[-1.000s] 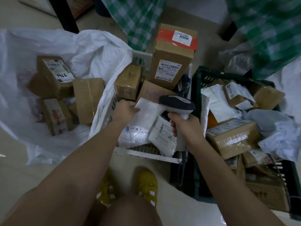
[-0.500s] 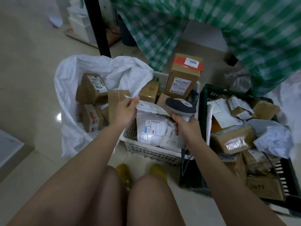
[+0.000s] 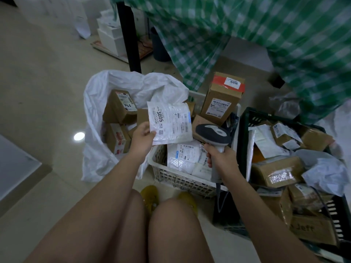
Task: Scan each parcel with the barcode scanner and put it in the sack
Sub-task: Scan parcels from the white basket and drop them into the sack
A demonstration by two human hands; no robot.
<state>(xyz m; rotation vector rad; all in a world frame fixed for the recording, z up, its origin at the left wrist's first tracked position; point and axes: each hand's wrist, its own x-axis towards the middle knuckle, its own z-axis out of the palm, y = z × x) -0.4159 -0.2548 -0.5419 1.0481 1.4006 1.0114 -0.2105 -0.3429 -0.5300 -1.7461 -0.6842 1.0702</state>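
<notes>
Change — white mailer [image 3: 169, 122] lifted out of white basket [image 3: 182, 179] since a second ago, label up beside scanner [image 3: 212, 133]: ready to scan | Grip — left hand [image 3: 143, 138] pinches mailer corner; right hand [image 3: 221, 157] clenches scanner handle | Count — one sack [image 3: 98, 160], at least four boxes inside; two crates.

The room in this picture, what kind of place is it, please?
Probably a small parcel sorting spot: labelled parcels fill a white basket and a dark crate, a white sack holds boxes, and the right hand grips a barcode scanner.
</notes>
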